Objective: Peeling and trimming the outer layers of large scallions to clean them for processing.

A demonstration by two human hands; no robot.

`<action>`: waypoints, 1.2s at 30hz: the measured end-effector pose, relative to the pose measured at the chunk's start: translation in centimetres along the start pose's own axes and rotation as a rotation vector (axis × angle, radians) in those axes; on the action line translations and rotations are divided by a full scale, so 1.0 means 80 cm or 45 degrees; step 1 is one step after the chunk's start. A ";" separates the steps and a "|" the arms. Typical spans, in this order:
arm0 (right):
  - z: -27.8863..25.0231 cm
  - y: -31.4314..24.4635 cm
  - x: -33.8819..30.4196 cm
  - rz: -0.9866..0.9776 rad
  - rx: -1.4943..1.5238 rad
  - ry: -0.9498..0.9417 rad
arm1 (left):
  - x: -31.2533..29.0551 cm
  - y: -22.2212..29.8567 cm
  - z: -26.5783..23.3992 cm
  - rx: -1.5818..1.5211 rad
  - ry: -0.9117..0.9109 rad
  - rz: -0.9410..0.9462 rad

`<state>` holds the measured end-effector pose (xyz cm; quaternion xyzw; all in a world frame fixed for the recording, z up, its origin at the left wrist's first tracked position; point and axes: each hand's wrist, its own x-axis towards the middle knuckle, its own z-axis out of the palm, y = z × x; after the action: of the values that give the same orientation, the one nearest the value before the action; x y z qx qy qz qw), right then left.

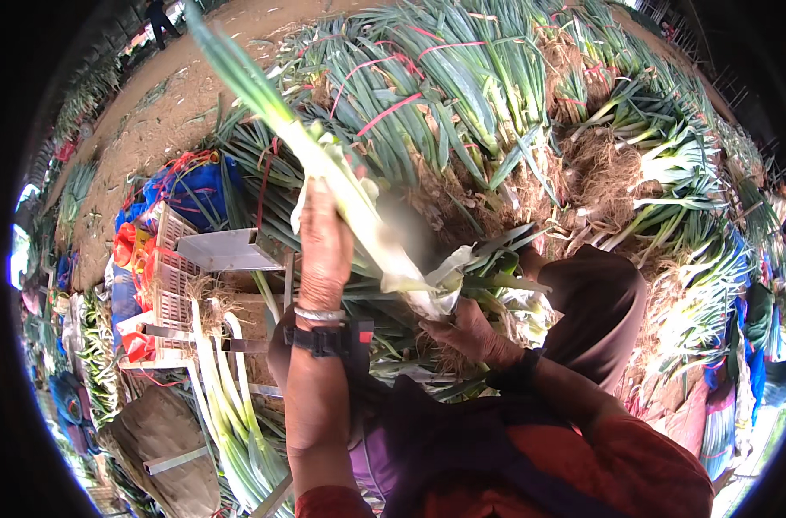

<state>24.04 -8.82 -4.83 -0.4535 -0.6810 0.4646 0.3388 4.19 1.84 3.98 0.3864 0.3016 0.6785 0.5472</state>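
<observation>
A thick green onion (356, 205) slants through the middle, its green leaves pointing up to the far left and its pale base towards me. My left hand (324, 233) is closed round its shaft, the back of the hand facing up. My right hand (468, 332) is closed at the base end, where loose whitish outer skin (449, 272) peels away from the stalk. The fingertips of my right hand are partly hidden under that skin, and the root tip cannot be made out. A grey blur covers part of the view beside the shaft.
Bundles of green onions (471, 78) tied with red string fill the far side, with brown roots (605, 168) at the right. On the left are a pale plastic crate (173, 298), a metal plate (229, 250) and several trimmed green onions (225, 397). Another person (160, 22) stands far off.
</observation>
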 end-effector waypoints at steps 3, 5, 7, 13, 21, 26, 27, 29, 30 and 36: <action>0.015 -0.011 0.006 -0.176 -0.050 0.157 | -0.013 -0.030 0.008 0.508 0.036 0.289; 0.026 -0.001 0.005 -0.162 -0.013 0.155 | -0.015 -0.046 0.005 0.530 0.108 0.163; 0.031 0.004 0.005 -0.122 0.066 0.181 | -0.008 -0.049 0.005 0.496 0.095 0.104; 0.031 -0.004 0.002 -0.168 -0.007 0.162 | 0.000 -0.061 -0.025 0.058 0.155 -0.002; 0.026 0.002 0.006 -0.234 -0.339 0.299 | -0.012 -0.043 -0.031 0.189 0.241 0.044; 0.029 0.005 0.008 -0.145 -0.512 0.349 | -0.020 -0.052 -0.024 0.899 0.230 0.316; 0.029 0.003 0.008 -0.096 -0.515 0.334 | -0.019 -0.055 -0.030 0.856 0.254 0.278; 0.029 0.007 0.009 -0.089 -0.472 0.340 | -0.016 -0.059 -0.035 0.763 0.293 0.199; 0.028 0.009 0.009 -0.082 -0.453 0.346 | -0.016 -0.057 -0.035 0.804 0.279 0.193; 0.026 0.001 0.010 -0.148 -0.295 0.290 | -0.019 -0.052 -0.042 0.664 0.200 0.227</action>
<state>21.95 -8.76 -5.58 -0.4991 -0.7122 0.3083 0.3856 3.57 1.33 -1.53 0.4853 0.4721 0.6514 0.3424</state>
